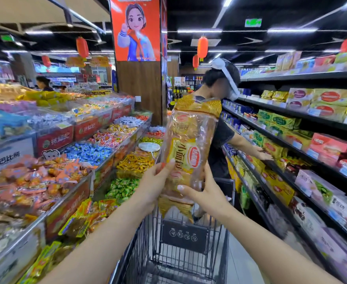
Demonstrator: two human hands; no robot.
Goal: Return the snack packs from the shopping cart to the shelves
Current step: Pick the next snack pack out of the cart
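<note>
A tall golden snack pack [191,140] with a clear window and a red oval logo stands upright in the air above the shopping cart [174,247]. My left hand [154,185] grips its lower left side. On the lower right side my right hand [204,193] holds it, thumb across the front. The dark wire cart stands directly below, and its basket looks bare in the part that shows. Dark shelves [303,144] stocked with packaged snacks run along the right.
Another person [221,128] wearing a headset stands just beyond the cart, reaching into the right shelves. On the left are tiered bins of loose wrapped candy [70,160]. A wood-clad pillar [142,87] with an orange poster rises ahead.
</note>
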